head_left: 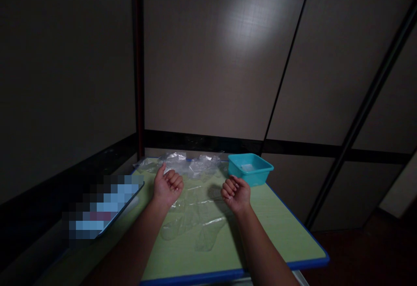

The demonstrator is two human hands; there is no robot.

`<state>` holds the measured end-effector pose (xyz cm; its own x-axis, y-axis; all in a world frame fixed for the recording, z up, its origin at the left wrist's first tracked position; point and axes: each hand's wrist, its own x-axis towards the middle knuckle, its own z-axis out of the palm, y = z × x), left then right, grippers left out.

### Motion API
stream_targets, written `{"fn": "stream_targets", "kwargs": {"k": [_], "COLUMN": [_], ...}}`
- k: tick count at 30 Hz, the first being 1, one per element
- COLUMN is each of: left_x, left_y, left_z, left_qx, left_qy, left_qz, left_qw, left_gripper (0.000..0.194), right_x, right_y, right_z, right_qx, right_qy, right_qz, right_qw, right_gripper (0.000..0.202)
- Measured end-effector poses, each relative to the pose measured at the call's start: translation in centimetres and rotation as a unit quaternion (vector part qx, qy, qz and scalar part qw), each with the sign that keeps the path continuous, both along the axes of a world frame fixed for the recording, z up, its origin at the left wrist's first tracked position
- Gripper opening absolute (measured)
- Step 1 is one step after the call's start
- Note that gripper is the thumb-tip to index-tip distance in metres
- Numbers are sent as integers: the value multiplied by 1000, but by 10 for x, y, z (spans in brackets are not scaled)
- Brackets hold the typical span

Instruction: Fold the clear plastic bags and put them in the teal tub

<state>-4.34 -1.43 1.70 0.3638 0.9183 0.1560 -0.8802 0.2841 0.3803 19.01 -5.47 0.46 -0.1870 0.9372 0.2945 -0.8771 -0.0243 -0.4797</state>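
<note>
My left hand is held above the table with its fingers curled into the palm and the thumb pointing up; nothing shows in it. My right hand is also curled closed, palm side up, with no object visible in it, just in front of a turquoise basin. Between and below my hands, a clear plastic sheet or bag lies spread on the green table. More crumpled clear plastic is bunched along the table's back edge, behind my left hand.
At the left edge of the table is a dark-edged device with a blurred, bright screen. Something pale lies in the basin. Dark panelled walls rise behind and left of the table, which has a blue rim.
</note>
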Motion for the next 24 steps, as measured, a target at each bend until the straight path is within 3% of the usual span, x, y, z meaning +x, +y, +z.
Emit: {"fn": "stream_targets", "kwargs": {"k": [5,9,11,14,18,21,24], "left_x": [-1,3,7,12,12,11,12], "left_y": [1,-5,-9,-12,-15,-20,-23], "left_z": [-3,0,4,7,9,11,14], "left_qx": [12,70,84,80,92,113,127], "left_qy": [13,17,11,-8,-13,-9,15], "left_qz": [4,-48,-69,-103,-176,-221,-221], "left_qw": [1000,996,994,991,980,969,967], "left_gripper": [48,44,53,73,78,78,80], "right_x": [0,0,-2,-6,-13,-16,-16], "right_y": [1,0,-3,-10,-19,-24,-23], "right_z": [-2,-2,0,7,18,23,23], "right_qx": [21,39,41,39,44,55,53], "right_qy": [-7,-10,-17,-58,-148,-175,-186], "right_qz": [8,16,23,59,119,140,132], "right_qw": [1000,999,999,996,981,973,972], "right_gripper": [36,32,31,46,72,78,79]}}
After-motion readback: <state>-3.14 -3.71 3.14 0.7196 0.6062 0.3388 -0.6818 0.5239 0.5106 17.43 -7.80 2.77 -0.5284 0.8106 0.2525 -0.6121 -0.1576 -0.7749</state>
